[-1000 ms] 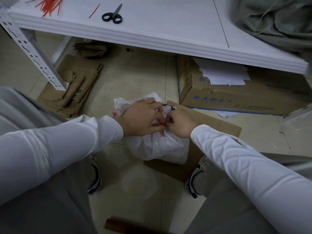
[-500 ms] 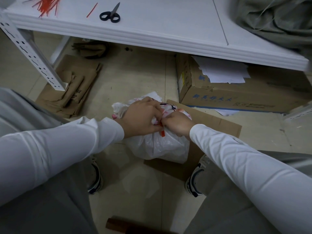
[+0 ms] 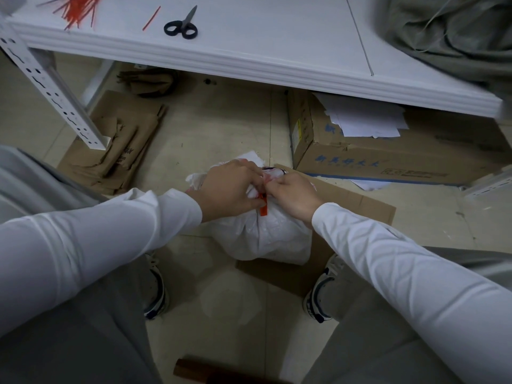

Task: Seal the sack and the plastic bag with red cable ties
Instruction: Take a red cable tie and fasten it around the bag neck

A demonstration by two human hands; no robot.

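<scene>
A white plastic bag (image 3: 263,239) sits on the floor between my feet, partly on a flat piece of cardboard (image 3: 357,206). My left hand (image 3: 230,189) grips the gathered neck of the bag. My right hand (image 3: 293,195) pinches at the same neck, touching the left hand. A red cable tie (image 3: 263,207) runs round the neck, and its short end sticks out below my fingers. A grey-green sack (image 3: 454,29) lies on the white table at the top right. A pile of red cable ties (image 3: 80,9) lies at the table's top left.
Black scissors (image 3: 181,24) and a single red tie (image 3: 151,18) lie on the white table (image 3: 277,40). A cardboard box (image 3: 388,159) with papers stands under the table at right. Flattened cardboard (image 3: 116,145) lies at left beside a white perforated table leg (image 3: 52,92).
Both hands have stayed at the bag's neck and shifted only slightly. More of the red tie's end shows below my fingers than a second ago.
</scene>
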